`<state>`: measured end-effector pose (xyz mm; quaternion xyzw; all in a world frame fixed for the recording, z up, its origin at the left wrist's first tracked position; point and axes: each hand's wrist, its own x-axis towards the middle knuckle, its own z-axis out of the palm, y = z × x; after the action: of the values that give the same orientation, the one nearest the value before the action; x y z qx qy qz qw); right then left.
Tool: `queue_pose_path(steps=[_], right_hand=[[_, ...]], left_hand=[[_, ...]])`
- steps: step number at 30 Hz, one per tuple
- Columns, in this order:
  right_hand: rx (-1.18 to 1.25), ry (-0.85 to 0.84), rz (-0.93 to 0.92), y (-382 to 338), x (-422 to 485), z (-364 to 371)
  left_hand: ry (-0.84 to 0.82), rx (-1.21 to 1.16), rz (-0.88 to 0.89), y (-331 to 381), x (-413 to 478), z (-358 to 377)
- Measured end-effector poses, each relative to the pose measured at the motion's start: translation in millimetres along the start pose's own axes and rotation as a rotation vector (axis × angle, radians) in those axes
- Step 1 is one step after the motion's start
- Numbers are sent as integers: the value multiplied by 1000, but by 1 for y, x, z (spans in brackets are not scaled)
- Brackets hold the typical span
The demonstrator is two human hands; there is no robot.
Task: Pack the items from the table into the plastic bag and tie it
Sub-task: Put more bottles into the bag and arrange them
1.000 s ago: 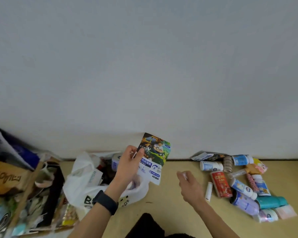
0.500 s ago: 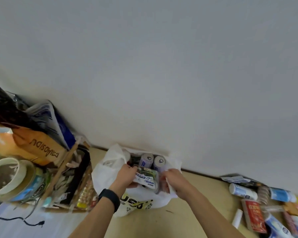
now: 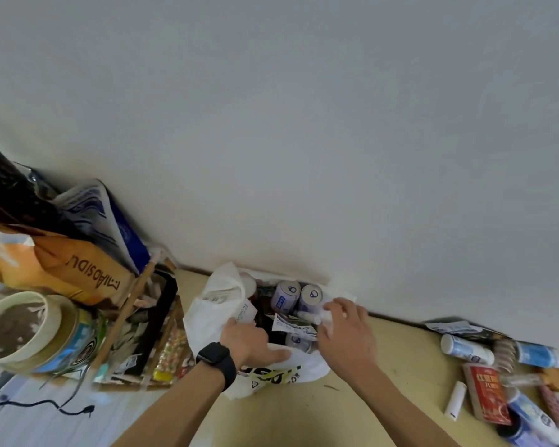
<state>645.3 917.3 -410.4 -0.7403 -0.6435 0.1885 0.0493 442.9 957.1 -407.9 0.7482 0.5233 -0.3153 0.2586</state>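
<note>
A white plastic bag [image 3: 213, 312] with black and yellow print lies open on the yellowish table against the wall. Inside it I see two pale cans [image 3: 286, 295] and a flat printed packet [image 3: 292, 324]. My left hand [image 3: 249, 341], with a black watch on its wrist, grips the bag's near left rim. My right hand [image 3: 346, 330] rests on the bag's right rim, fingers spread over the opening. A pile of items [image 3: 510, 379] lies at the right: white and blue bottles, a red box [image 3: 486, 393], a small white tube [image 3: 455, 400].
At the left stands a wooden crate [image 3: 133, 317] stuffed with papers, an orange bag [image 3: 78, 269] and packets. A tape roll [image 3: 23, 330] sits at the far left, with a black cable [image 3: 46, 406] below it. The white wall rises right behind the table.
The printed packet went from my raised left hand down into the bag. My right hand came over to the bag's right rim. The view swung left.
</note>
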Motion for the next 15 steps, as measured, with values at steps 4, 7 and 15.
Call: queue_pose_path(steps=[4, 7, 15], right_hand=[[53, -91, 170, 20, -12, -6], [162, -185, 154, 23, -14, -2], [491, 113, 187, 36, -52, -1]], left_hand=[[14, -31, 134, 1, -18, -7], [91, -147, 203, 8, -25, -9], [310, -306, 317, 63, -12, -12]])
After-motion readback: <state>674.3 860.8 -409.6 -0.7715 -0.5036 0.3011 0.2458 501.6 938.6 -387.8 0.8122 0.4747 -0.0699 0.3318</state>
